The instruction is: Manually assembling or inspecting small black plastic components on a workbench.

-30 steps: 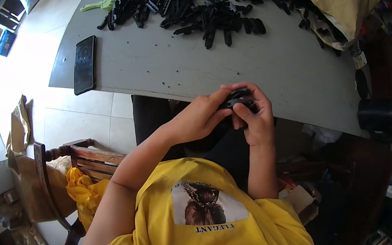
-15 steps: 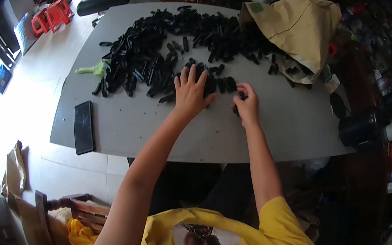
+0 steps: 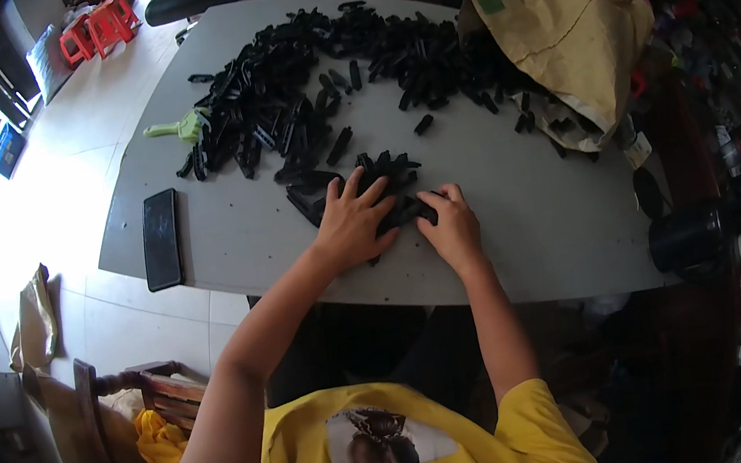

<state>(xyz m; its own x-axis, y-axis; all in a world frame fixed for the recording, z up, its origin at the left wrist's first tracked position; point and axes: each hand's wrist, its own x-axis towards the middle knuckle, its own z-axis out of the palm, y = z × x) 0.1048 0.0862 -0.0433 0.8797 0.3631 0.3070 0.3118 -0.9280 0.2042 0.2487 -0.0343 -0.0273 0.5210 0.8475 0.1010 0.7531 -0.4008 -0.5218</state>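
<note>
Small black oblong plastic pieces [image 3: 250, 83] lie in a broad, curved heap over the far part of the grey table. Nearer to me is a smaller cluster of the same pieces [image 3: 392, 168]. My left hand [image 3: 349, 227] rests on this cluster, palm down and fingers spread. At the cluster's right edge, my right hand [image 3: 454, 231] has its fingers curled on black pieces; how many it holds is hidden. A few single pieces [image 3: 424, 124] lie between the cluster and the heap.
A green-handled brush or scoop [image 3: 185, 126] touches the heap's left side. A black phone [image 3: 162, 239] lies by the table's left edge. On the right, an open brown paper bag [image 3: 577, 51] lies tipped over with pieces at its mouth. A dark cylindrical container [image 3: 683, 242] stands at the right edge.
Both hands have come nearer to me, and a cluster of black pieces has moved with the left hand, away from the heap. The right hand has moved left, up against the cluster.
</note>
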